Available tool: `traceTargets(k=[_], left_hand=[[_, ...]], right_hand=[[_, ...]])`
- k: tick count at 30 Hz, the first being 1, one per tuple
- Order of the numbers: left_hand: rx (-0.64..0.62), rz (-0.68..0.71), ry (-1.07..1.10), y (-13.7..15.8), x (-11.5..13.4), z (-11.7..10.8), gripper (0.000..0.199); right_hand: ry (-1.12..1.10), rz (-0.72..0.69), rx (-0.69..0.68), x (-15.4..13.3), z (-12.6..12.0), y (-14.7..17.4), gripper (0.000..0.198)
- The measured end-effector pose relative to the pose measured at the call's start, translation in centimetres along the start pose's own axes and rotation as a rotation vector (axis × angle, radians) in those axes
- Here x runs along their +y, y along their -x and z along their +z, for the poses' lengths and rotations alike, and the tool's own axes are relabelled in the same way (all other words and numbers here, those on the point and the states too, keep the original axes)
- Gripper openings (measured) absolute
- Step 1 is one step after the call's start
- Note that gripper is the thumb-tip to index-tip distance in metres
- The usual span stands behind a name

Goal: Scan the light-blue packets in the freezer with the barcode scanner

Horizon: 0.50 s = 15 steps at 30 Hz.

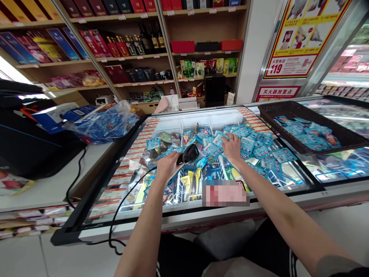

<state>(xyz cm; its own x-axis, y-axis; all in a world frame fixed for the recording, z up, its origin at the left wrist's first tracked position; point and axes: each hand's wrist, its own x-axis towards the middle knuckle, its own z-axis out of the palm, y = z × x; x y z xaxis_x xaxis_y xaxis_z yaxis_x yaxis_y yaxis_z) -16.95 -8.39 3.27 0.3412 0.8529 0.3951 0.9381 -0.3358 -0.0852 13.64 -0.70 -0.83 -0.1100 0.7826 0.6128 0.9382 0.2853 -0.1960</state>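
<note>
My left hand (168,166) is wrapped round the handle of a black barcode scanner (190,154). The scanner's head points right, over the glass, and its cable runs down to the left. Many small blue packets (247,145) are spread across the freezer's glass top, some overlapping. Resting on these packets is my right hand (231,147), fingers spread and bent, with a ring on one finger. Its fingertips touch a packet; I cannot tell whether any is pinched.
A dark basket (291,144) with more blue packets stands at the right on the freezer (178,217). A clear plastic bag of packets (112,121) and a black machine (34,134) are at the left. A blurred-out phone (226,193) lies near the front edge. Stocked shelves (135,57) stand behind.
</note>
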Motion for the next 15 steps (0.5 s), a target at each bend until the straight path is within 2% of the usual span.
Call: traceTargets(k=[3,8,11,15], left_hand=[[0.042,-0.031,-0.007,0.1,0.0,0.5,0.033],[0.086,-0.035,-0.002,0.3,-0.1,1.0,0.032],[0.085,-0.023,-0.001,0.6,-0.1,0.9,0.032],[0.062,-0.017,0.003,1.1,-0.2,0.8,0.035]], right_hand=[[0.018,-0.140,-0.092,-0.7,-0.2,0.3,0.028],[0.060,-0.097,-0.097,-1.8,0.1,0.0,0.026],[-0.129,-0.160,-0.167,-2.8,0.6,-0.3,0.029],[-0.434,-0.197,-0.342,-4.5,1.5,-0.3,0.037]])
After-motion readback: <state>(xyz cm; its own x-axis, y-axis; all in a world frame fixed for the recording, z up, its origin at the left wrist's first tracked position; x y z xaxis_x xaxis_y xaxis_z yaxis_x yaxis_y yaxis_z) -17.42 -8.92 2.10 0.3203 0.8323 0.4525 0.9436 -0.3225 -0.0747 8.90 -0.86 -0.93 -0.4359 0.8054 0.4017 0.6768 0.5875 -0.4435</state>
